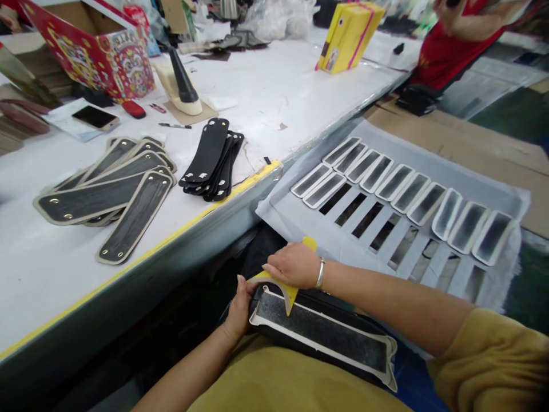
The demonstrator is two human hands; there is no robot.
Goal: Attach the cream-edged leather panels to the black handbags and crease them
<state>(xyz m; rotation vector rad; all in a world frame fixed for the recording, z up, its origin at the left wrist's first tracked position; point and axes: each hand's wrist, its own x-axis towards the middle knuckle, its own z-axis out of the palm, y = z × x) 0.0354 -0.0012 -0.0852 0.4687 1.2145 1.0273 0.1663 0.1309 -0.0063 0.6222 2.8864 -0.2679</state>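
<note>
A long black panel with a raised pale border (326, 335) lies across my lap, over dark material. Above its left end arches a bent yellow strip (291, 293) with a pale underside; one end points down onto the panel. My right hand (295, 265), with a bracelet at the wrist, is closed over the top of this strip. My left hand (238, 312) pinches the strip's left end, thumb up, beside the panel's end. What its fingers touch underneath is hidden.
On the white table (261, 103) lie a stack of black strips (210, 151) and pale-edged dark pieces (135, 214). Rows of pale-framed dark pieces (390, 180) rest on a grey sheet at right. A yellow box (349, 37) stands farther back; a person in red (446, 51) is beyond.
</note>
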